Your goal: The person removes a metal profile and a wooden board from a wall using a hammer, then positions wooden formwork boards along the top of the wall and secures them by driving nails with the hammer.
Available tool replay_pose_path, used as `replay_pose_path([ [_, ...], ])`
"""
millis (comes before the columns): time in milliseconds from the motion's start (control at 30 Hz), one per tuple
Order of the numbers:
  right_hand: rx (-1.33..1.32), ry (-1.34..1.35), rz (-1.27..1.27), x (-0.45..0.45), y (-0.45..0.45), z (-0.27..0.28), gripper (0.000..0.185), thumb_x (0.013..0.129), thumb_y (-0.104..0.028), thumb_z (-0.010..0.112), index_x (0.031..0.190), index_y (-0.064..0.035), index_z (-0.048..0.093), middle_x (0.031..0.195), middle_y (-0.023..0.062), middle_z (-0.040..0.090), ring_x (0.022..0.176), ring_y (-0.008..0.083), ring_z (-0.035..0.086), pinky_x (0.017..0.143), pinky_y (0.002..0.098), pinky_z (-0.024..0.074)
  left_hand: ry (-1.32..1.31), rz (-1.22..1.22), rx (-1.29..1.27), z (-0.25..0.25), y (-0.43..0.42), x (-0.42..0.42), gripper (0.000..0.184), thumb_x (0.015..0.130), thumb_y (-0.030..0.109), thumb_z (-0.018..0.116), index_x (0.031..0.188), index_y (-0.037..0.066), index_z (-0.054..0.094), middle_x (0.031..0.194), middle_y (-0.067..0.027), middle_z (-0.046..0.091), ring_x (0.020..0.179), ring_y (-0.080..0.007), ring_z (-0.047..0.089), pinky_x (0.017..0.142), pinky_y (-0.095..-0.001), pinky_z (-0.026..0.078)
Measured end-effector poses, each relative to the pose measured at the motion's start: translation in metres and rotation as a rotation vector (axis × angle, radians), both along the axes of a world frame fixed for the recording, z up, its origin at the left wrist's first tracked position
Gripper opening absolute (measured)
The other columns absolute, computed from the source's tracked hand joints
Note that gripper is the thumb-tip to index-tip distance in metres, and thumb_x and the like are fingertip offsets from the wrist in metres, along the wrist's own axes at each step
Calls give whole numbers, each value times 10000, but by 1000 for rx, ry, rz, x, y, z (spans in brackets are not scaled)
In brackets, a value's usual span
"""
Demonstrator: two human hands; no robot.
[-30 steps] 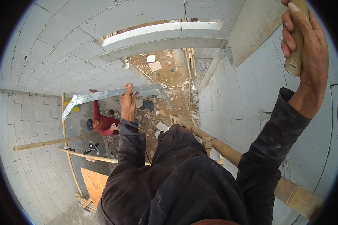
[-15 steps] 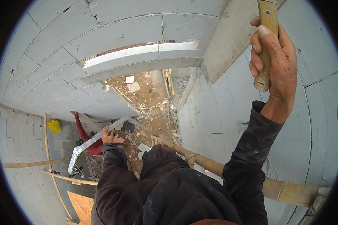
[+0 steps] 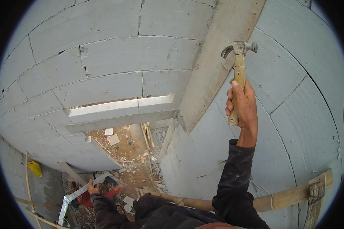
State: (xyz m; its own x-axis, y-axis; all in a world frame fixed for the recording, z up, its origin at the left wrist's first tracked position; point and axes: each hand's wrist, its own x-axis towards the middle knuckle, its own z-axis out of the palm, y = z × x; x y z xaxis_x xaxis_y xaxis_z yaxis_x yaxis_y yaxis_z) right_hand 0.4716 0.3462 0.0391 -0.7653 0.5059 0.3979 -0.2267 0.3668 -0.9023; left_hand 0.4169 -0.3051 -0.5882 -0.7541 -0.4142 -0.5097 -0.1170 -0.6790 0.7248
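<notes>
Right hand: your right hand (image 3: 242, 105) is raised before the wall at your right, with its fingers wrapped around the lower handle of the claw hammer (image 3: 239, 72).
Hammer: it stands nearly upright in your fist, claw to the left in view and striking face to the right; its head overlaps the edge of the tan panel (image 3: 204, 89), and you cannot tell from here whether the 2 touch.
Left hand: your left hand (image 3: 92, 187) is low and to the left, pinching the metal strip (image 3: 78, 192) between thumb and fingers near its middle.
Metal strip: it slants across the lower left, silvery, with 1 bent end angled downward at the left; its other end reaches toward the rubble.
Co-worker: 1 person in a red top (image 3: 111, 193) is below you, partly hidden by your strip and arm.
Bamboo: a thick pole (image 3: 273, 202) runs behind your right sleeve, near a rough wooden post (image 3: 313, 202).
Far left: a yellow item (image 3: 35, 168) is just beside a thin upright pole (image 3: 28, 179).
</notes>
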Motion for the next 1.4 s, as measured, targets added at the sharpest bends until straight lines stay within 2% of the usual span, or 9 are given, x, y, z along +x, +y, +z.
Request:
replay_pose_path([
  [267,27,-108,10,-21,-1,-23,242,1086,-278,511,1026,-44,498,751,6,514,502,64,495,395,257,452,-13,9,-5,-20,-3,-4,581,973,308,721,1472,93,513,1404,-71,536,1260,-284,556,1115,-512,430],
  [400,51,-143,14,-34,-6,-36,264,1088,-291,510,1022,-35,499,752,15,518,498,80,504,398,268,449,12,-400,-885,-18,14,5,523,1020,181,643,1495,59,461,1413,-133,508,1224,-294,573,995,-500,533],
  [500,53,-138,4,-55,-1,-37,281,1088,-295,507,1028,-21,493,745,36,533,493,106,523,395,291,454,-231,-148,114,-29,71,-14,826,910,286,767,1584,44,355,1539,-228,449,1354,-395,525,1035,-526,499],
  [533,96,-141,-19,-65,0,-31,288,1087,-296,509,1032,-14,492,745,48,546,491,115,533,395,300,458,-257,-199,254,-44,99,-29,736,999,283,661,1599,31,316,1615,-219,356,1410,-408,471,1115,-544,459],
  [800,391,-188,-202,-187,58,16,340,1089,-316,502,1065,21,465,757,87,583,528,159,590,425,336,508,-215,-834,345,25,326,-39,594,1083,151,493,1580,-69,255,1610,-266,344,1447,-408,433,1190,-522,431],
  [1067,693,-492,-250,-212,102,-8,382,1078,-295,506,1114,78,433,821,204,675,578,252,670,491,419,544,128,-1023,590,194,478,-123,443,1078,228,564,1385,-85,498,1464,-279,503,1384,-404,509,1169,-517,463],
  [1133,712,-605,-278,-195,78,16,423,1003,-209,566,1258,104,440,909,304,717,752,362,754,697,473,586,223,-1045,616,257,512,-151,460,1081,242,565,1386,-95,500,1456,-283,513,1370,-412,522,1158,-521,475],
  [1233,829,-589,-204,-190,67,41,366,984,-168,563,1237,86,485,843,218,700,687,325,734,611,466,570,399,-1085,690,342,568,-199,528,1090,283,549,1424,-114,455,1490,-296,479,1394,-418,499,1162,-528,469],
  [1400,1177,-665,-396,-181,56,73,355,855,-79,574,1174,61,637,983,243,750,771,347,766,701,448,596,542,-1129,766,466,627,-240,634,1104,336,504,1495,-135,339,1533,-310,425,1432,-437,452,1178,-545,450],
])
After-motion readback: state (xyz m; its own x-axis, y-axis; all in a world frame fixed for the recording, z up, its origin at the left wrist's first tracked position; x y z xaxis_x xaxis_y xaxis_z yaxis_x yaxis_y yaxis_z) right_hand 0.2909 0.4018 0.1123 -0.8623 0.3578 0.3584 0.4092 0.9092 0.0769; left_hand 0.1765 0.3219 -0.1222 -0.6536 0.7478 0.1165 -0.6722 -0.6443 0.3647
